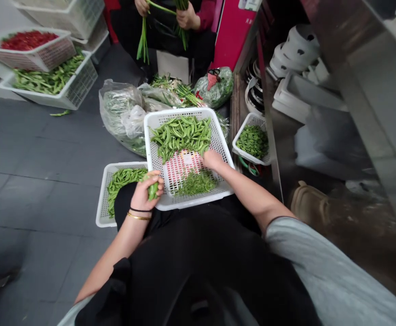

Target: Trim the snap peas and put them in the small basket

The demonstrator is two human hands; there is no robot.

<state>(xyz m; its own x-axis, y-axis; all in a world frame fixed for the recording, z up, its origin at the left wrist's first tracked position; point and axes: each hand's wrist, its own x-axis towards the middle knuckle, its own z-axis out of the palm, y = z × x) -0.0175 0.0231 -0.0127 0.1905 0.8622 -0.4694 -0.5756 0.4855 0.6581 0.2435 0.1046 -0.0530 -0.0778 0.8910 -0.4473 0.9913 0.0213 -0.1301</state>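
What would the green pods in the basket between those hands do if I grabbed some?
The green pods would probably feel light: each is slim and small beside the right hand. They look fairly firm, with curved shapes that don't droop. Some might slide off, since they lie loose in a heap.

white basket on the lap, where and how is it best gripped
Likely by the rim of the white basket, at its left and right sides together, coming from outside: the rim runs along both sides, and the green pods inside lie toward the far end, which may dip.
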